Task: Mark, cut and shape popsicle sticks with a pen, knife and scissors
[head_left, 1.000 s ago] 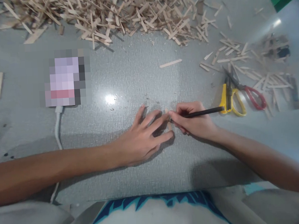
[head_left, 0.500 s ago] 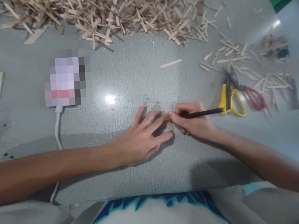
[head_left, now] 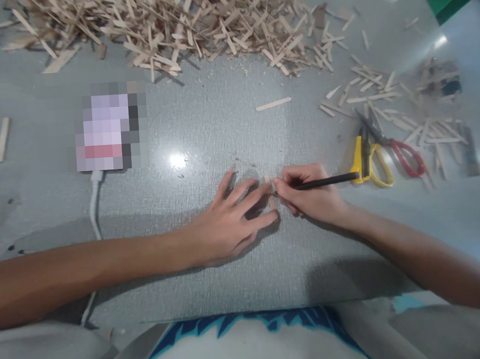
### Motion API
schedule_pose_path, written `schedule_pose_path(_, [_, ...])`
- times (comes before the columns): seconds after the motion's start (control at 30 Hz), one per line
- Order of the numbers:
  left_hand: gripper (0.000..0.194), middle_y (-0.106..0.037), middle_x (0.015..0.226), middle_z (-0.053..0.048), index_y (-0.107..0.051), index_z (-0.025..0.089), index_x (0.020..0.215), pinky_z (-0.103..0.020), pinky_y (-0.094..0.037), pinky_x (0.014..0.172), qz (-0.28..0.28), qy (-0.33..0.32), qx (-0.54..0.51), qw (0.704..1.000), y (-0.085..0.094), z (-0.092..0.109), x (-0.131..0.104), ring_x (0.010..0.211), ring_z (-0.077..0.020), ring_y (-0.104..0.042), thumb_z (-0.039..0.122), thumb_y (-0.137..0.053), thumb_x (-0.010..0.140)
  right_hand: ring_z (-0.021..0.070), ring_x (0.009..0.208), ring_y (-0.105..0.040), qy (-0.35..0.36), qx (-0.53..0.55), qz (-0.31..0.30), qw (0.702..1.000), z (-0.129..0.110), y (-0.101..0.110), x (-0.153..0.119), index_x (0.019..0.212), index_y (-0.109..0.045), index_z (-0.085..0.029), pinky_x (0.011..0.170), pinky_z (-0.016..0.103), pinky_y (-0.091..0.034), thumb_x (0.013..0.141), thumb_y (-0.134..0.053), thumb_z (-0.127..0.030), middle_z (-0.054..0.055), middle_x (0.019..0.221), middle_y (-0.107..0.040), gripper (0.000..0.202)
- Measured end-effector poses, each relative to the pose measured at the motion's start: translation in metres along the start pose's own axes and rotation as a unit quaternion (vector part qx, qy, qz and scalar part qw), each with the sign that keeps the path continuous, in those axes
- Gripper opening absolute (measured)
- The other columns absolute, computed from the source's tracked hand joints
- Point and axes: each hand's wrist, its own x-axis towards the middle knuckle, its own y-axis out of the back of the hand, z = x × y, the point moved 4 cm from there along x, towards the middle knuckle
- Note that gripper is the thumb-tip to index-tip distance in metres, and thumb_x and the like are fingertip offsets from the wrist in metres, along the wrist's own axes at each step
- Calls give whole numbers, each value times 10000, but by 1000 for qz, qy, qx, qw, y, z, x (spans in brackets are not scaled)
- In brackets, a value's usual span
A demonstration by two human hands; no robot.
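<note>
My left hand point(head_left: 238, 217) lies on the table with its fingers spread. Its fingertips press on a small wooden craft stick point(head_left: 271, 200), which is mostly hidden under them. From the right, my right hand point(head_left: 312, 194) grips a slim black pencil point(head_left: 325, 182), held in a writing grip. The pencil's tip is at the stick, close to my left index finger. Its rear end points right, toward the yellow-handled scissors point(head_left: 379, 165).
A large heap of craft sticks point(head_left: 214, 24) spreads along the far side. Red-handled scissors point(head_left: 409, 158) and scattered sticks point(head_left: 372, 79) lie at right. One lone stick point(head_left: 274, 104) rests mid-table. A blurred-out device point(head_left: 104, 128) with a white cable point(head_left: 94, 204) is at left.
The view shifts very slightly. My right thumb and the pencil tip have moved a little away from my left index finger; otherwise both hands hold their places.
</note>
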Motion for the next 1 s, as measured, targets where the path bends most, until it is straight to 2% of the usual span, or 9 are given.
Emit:
schedule_pose_path(0.1, [455,-483,1676,-198,-599,260,1452,-826,-275,1295,-6,-2,8,1000,0,0,0,1538,-445,-449,189,-695,1013,81,379,-488,20,-16,-8,1000,1,0,0,624,-520,-225,424,231,-377,1065,-682,-342,-50,450,-549,485])
schedule_pose_path(0.33, [457,-507,1630,-203,-602,252,1451,-837,-254,1292,-12,-2,6,1000,0,1,1,1550,-460,-430,166,-677,1008,91,436,-487,49,-59,-27,997,3,0,1,615,-484,-227,473,250,-365,1067,-672,-348,-47,461,-541,504])
schedule_pose_path(0.77, [413,-510,1608,-224,-601,239,1440,-856,-269,1270,-4,-7,4,1000,1,1,1,1529,-473,-442,165,-612,1034,84,441,-461,45,-44,-41,997,1,0,2,599,-462,-226,471,252,-343,1033,-651,-260,-50,463,-521,474])
schedule_pose_path(1.0, [415,-502,1627,-192,-590,262,1439,-830,-284,1285,-4,-2,12,1000,1,1,1,1529,-441,-439,193,-639,1033,78,429,-461,59,-46,-37,997,0,1,2,585,-460,-225,472,241,-361,1022,-631,-219,-54,451,-526,469])
